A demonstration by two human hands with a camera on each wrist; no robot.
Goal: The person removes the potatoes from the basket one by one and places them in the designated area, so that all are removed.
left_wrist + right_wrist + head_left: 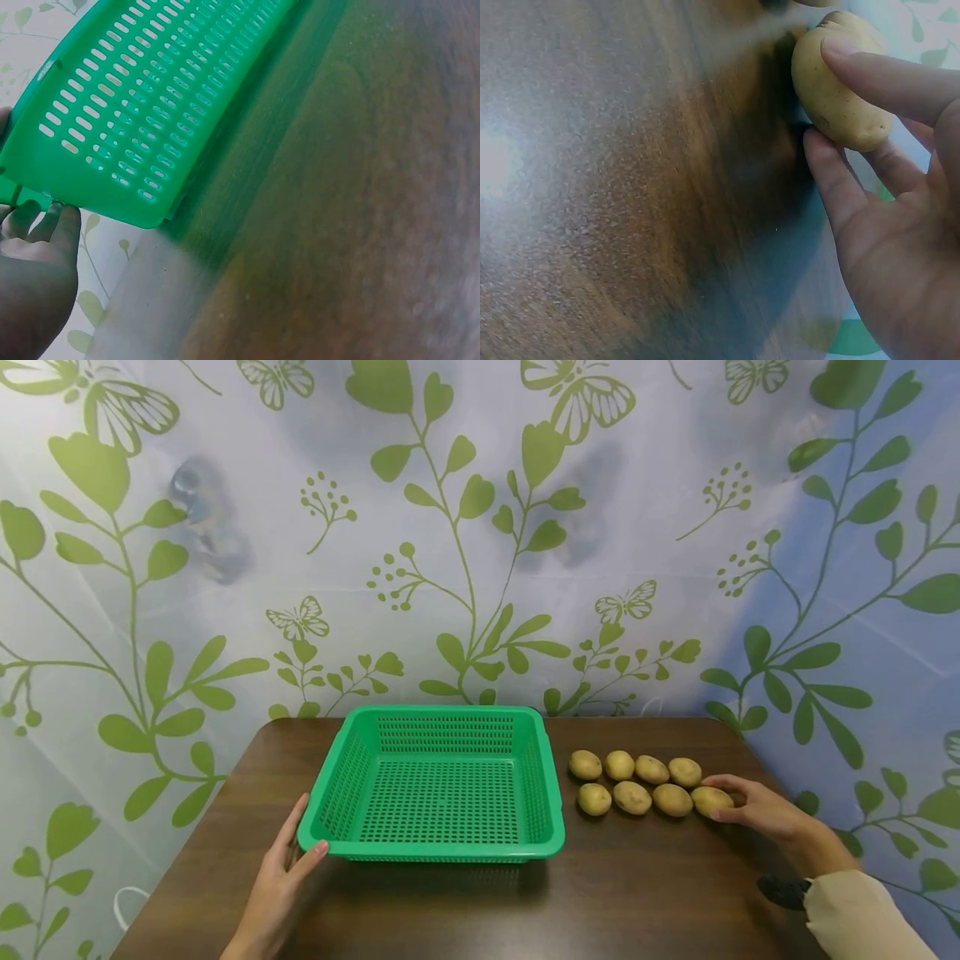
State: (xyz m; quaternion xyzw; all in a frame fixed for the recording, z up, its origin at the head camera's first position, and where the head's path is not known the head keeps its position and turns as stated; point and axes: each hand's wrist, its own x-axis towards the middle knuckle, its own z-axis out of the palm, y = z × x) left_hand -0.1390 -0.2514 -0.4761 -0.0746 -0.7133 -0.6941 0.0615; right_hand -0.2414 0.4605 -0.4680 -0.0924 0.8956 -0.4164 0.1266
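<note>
An empty green plastic basket (442,850) with slotted walls stands on the brown table. My left hand (273,881) grips its near left corner, thumb on the rim and fingers along the outer side; the left wrist view shows the fingertips under the rim (30,191). To the right of the basket, several potatoes (632,797) lie in two rows. At the right end of the front row, my right hand (772,818) holds a potato (711,802) between thumb and fingers. In the right wrist view the thumb lies across the top of this potato (840,97), the fingers beneath and beside it.
The wooden table (600,902) ends at a wall covering (480,527) printed with green leaves and butterflies. A dark strap (783,892) sits at my right wrist, by the light sleeve (862,914). A gap of bare tabletop separates basket and potatoes.
</note>
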